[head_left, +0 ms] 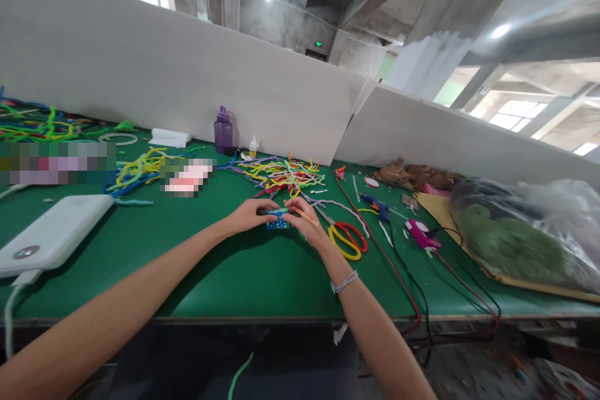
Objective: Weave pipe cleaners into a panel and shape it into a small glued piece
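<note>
Holding small blue patterned piece (277, 222) between both hands, just over the green tabletop (210, 281), near its middle. Left hand (249, 215): grip closed on left end, fingers bent, thumb on near face. Right hand (306, 224): grip closed on right end, much the same way. Pale green strip (280, 210) along top edge; can't tell if attached. Just right of right hand: scissors (334, 223), red and yellow handles. Beyond both hands: heap of coloured fuzzy stems (284, 176). Farther right: blue glue gun (379, 209), magenta device (420, 234) with cable. Off left: white power bank (56, 231). Back: purple bottle (224, 131) by white partition (164, 62).
</note>
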`<state>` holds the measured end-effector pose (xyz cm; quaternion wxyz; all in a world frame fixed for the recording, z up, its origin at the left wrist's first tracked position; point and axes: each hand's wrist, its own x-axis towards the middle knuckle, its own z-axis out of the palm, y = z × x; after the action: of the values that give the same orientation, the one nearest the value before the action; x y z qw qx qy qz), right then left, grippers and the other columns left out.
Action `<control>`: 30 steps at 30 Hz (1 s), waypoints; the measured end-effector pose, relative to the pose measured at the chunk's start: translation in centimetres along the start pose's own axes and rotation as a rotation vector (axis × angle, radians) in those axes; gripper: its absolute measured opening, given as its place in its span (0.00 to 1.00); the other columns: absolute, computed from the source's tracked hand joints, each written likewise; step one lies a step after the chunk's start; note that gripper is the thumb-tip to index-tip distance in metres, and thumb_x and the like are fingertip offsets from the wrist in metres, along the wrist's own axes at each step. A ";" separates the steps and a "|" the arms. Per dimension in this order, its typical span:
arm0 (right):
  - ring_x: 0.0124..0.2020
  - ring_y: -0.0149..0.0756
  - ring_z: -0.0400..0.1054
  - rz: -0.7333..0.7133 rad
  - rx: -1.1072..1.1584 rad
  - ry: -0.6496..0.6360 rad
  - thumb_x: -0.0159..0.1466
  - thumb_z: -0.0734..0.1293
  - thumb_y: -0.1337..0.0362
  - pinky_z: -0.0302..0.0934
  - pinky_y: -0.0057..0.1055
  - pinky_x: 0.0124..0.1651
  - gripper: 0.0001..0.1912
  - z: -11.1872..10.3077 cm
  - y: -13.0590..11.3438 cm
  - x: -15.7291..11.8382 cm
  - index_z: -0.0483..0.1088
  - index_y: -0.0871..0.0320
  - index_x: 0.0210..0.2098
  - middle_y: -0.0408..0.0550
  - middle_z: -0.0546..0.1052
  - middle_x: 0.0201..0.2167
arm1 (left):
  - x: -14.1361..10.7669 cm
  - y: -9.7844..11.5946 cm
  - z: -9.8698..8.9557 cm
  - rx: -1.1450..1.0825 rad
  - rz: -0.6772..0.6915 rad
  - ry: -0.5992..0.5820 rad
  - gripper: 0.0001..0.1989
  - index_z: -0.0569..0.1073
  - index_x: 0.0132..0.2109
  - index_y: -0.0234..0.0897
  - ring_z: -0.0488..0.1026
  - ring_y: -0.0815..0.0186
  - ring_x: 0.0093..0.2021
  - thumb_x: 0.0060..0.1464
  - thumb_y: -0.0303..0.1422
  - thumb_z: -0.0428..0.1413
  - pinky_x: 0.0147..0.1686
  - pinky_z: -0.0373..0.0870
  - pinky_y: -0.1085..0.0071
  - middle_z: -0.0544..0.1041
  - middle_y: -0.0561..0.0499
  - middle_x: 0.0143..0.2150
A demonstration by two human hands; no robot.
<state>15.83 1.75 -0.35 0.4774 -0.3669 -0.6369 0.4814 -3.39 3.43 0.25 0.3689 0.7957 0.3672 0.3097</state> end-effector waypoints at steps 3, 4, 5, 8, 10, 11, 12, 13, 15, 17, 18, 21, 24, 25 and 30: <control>0.26 0.26 0.62 0.064 0.082 -0.031 0.51 0.67 0.59 0.59 0.23 0.23 0.15 0.1 -0.1 0.0 0.62 0.54 0.36 0.42 0.68 0.35 | 0.0 0.0 0.0 0.001 0.053 0.056 0.16 0.70 0.42 0.36 0.70 0.65 0.40 0.47 0.40 0.56 0.38 0.66 0.72 0.74 0.50 0.39; 0.26 0.26 0.62 0.078 0.107 -0.036 0.52 0.67 0.58 0.60 0.24 0.23 0.14 0.1 -0.1 0.0 0.62 0.54 0.36 0.42 0.68 0.37 | 0.0 0.0 0.0 0.003 0.067 0.065 0.15 0.69 0.42 0.36 0.70 0.65 0.41 0.47 0.39 0.56 0.38 0.66 0.72 0.73 0.50 0.39; 0.27 0.27 0.63 0.087 0.123 -0.039 0.52 0.66 0.57 0.61 0.24 0.23 0.14 0.1 -0.1 0.0 0.62 0.55 0.36 0.43 0.68 0.38 | 0.0 0.0 0.0 0.008 0.079 0.067 0.15 0.69 0.42 0.36 0.70 0.65 0.41 0.48 0.38 0.56 0.38 0.66 0.72 0.72 0.50 0.40; 0.26 0.26 0.63 0.085 0.101 -0.031 0.53 0.65 0.58 0.62 0.25 0.23 0.12 0.0 0.4 0.1 0.63 0.56 0.35 0.44 0.68 0.38 | 0.0 0.0 0.1 0.040 0.106 0.030 0.12 0.69 0.40 0.36 0.69 0.67 0.40 0.49 0.38 0.55 0.37 0.66 0.73 0.72 0.51 0.39; 0.23 0.24 0.63 0.062 0.049 -0.007 0.53 0.65 0.60 0.62 0.25 0.23 0.11 -0.1 0.8 0.2 0.63 0.56 0.34 0.43 0.69 0.37 | 0.0 0.1 0.1 0.072 0.103 -0.006 0.13 0.70 0.40 0.35 0.69 0.67 0.38 0.48 0.38 0.55 0.36 0.66 0.73 0.73 0.51 0.38; 0.21 0.24 0.62 0.046 0.019 0.007 0.53 0.64 0.60 0.61 0.25 0.22 0.10 -0.1 1.0 0.2 0.63 0.56 0.34 0.43 0.69 0.36 | 0.0 0.1 0.2 0.089 0.096 -0.021 0.14 0.70 0.40 0.35 0.69 0.67 0.37 0.48 0.38 0.56 0.36 0.66 0.73 0.73 0.51 0.37; 0.20 0.23 0.62 0.032 -0.012 0.019 0.53 0.64 0.61 0.61 0.25 0.22 0.10 -0.1 1.1 0.2 0.63 0.56 0.34 0.43 0.69 0.36 | 0.0 0.2 0.2 0.108 0.094 -0.033 0.14 0.70 0.40 0.35 0.69 0.67 0.37 0.47 0.38 0.57 0.36 0.66 0.73 0.73 0.51 0.38; 0.20 0.23 0.62 0.019 -0.042 0.025 0.53 0.64 0.61 0.61 0.25 0.22 0.09 -0.1 1.1 0.2 0.63 0.56 0.34 0.42 0.69 0.36 | 0.0 0.3 0.2 0.124 0.104 -0.041 0.14 0.71 0.40 0.35 0.69 0.67 0.38 0.46 0.37 0.57 0.38 0.66 0.73 0.73 0.50 0.38; 0.19 0.23 0.62 -0.001 -0.090 0.025 0.54 0.63 0.62 0.60 0.25 0.22 0.09 -0.1 1.1 0.1 0.62 0.56 0.34 0.42 0.70 0.36 | 0.0 0.4 0.2 0.142 0.156 -0.045 0.12 0.71 0.38 0.36 0.69 0.66 0.40 0.47 0.37 0.57 0.42 0.65 0.71 0.72 0.50 0.40; 0.19 0.24 0.62 -0.009 -0.121 0.017 0.54 0.63 0.62 0.60 0.25 0.22 0.09 0.0 0.8 0.0 0.62 0.56 0.34 0.42 0.70 0.35 | 0.1 0.5 0.1 0.143 0.222 -0.042 0.11 0.72 0.36 0.35 0.68 0.66 0.43 0.48 0.37 0.56 0.45 0.63 0.69 0.71 0.49 0.42; 0.19 0.24 0.62 -0.007 -0.132 0.013 0.54 0.63 0.62 0.60 0.25 0.22 0.09 0.0 0.7 0.0 0.62 0.55 0.34 0.42 0.70 0.34 | 0.1 0.6 0.1 0.139 0.243 -0.042 0.10 0.72 0.36 0.35 0.68 0.66 0.43 0.48 0.37 0.56 0.46 0.63 0.69 0.71 0.48 0.43; 0.19 0.26 0.62 0.011 -0.162 0.007 0.54 0.63 0.63 0.60 0.25 0.23 0.09 0.1 0.5 -0.1 0.62 0.55 0.35 0.41 0.69 0.29 | 0.1 0.6 0.1 0.136 0.262 -0.062 0.10 0.73 0.35 0.34 0.68 0.66 0.43 0.49 0.37 0.56 0.47 0.62 0.68 0.70 0.47 0.43; 0.21 0.27 0.63 0.029 -0.147 -0.032 0.53 0.64 0.63 0.61 0.26 0.24 0.10 0.2 0.5 -0.2 0.63 0.55 0.35 0.40 0.69 0.27 | 0.0 0.5 0.2 0.147 0.269 -0.098 0.11 0.74 0.36 0.36 0.67 0.66 0.44 0.49 0.38 0.56 0.48 0.62 0.68 0.69 0.48 0.44; 0.21 0.27 0.63 0.045 -0.129 -0.050 0.52 0.63 0.64 0.61 0.25 0.24 0.10 0.2 0.5 -0.2 0.63 0.55 0.35 0.40 0.69 0.27 | 0.0 0.5 0.2 0.153 0.273 -0.106 0.11 0.74 0.37 0.36 0.67 0.66 0.45 0.49 0.38 0.56 0.49 0.61 0.68 0.69 0.47 0.44; 0.16 0.26 0.61 0.135 -0.115 -0.127 0.52 0.62 0.66 0.56 0.22 0.18 0.08 0.1 0.4 -0.3 0.61 0.55 0.33 0.35 0.64 0.18 | -0.1 0.6 -0.1 0.159 0.279 -0.146 0.10 0.74 0.37 0.36 0.66 0.66 0.46 0.51 0.37 0.54 0.49 0.60 0.69 0.67 0.47 0.46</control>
<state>15.86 1.56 -0.83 0.3807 -0.4047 -0.6663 0.4974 -3.31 3.08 0.77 0.2838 0.8860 0.2488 0.2694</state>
